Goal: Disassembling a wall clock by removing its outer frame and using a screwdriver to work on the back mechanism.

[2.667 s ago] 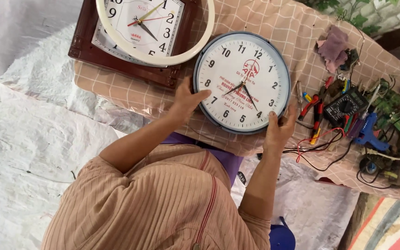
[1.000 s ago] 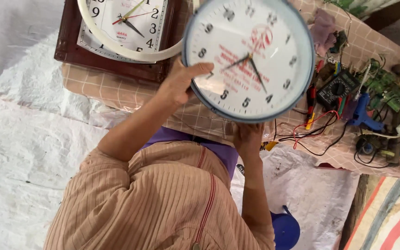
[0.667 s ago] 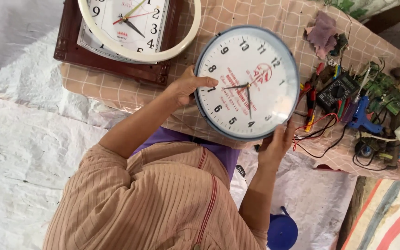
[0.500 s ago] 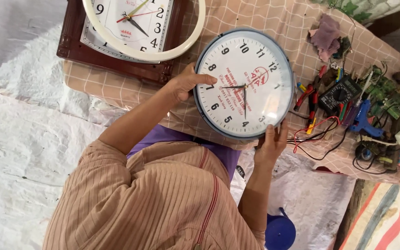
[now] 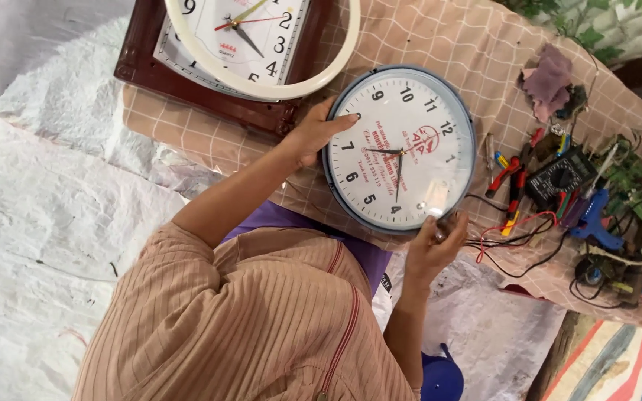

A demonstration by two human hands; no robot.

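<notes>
Left hand (image 5: 313, 134) grips left rim of round blue-rimmed wall clock (image 5: 401, 148); right hand (image 5: 434, 243) clasps lower rim. Clock face-up over checked cloth (image 5: 440, 37); multimeter (image 5: 561, 175) near.

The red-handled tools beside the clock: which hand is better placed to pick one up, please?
Probably right. The right hand holds the clock by its lower rim, close to the red-handled tools; the left hand grips the opposite rim.

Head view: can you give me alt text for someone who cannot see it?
A person grips a round blue-rimmed wall clock by its edges, left hand on one side, right hand on the other, over a checked cloth. A white clock ring lies beyond it; tools and wires lie beside it.
</notes>
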